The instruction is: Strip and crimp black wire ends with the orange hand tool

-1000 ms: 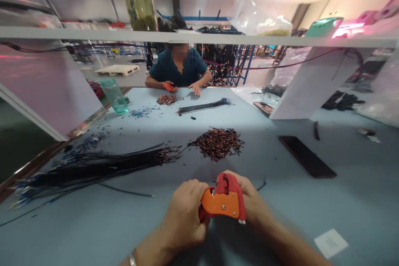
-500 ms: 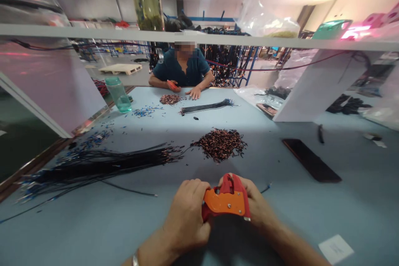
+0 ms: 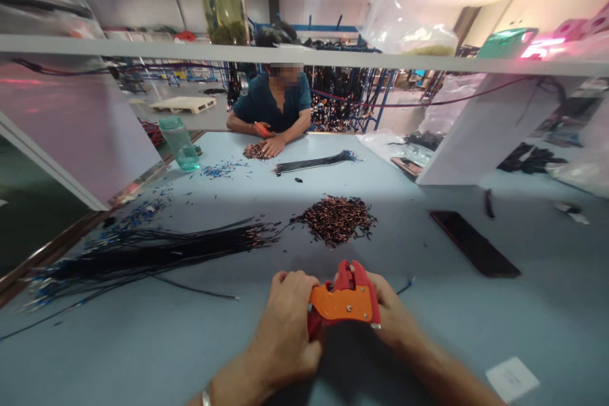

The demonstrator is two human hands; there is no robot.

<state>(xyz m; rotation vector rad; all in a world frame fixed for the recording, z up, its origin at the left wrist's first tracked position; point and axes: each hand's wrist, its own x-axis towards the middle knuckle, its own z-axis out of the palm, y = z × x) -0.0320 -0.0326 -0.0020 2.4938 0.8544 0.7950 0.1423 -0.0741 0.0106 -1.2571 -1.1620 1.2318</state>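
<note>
My left hand is wrapped round the handles of a red and orange wire stripper near the table's front. Behind the tool's head, my right hand is closed, its fingers mostly hidden; a thin wire end with a blue tip sticks out to its right. Beyond the tool lies a pile of small black and copper pieces. A long bundle of black wires with blue ends stretches across the left of the table.
A dark phone lies at the right, a white label at the front right. A green bottle stands at the back left. Across the table sits a person beside a smaller wire bundle. A shelf spans above.
The tool and my hands have shifted very slightly up. Across the table, the other person's flat hand has moved left to the small copper pile.
</note>
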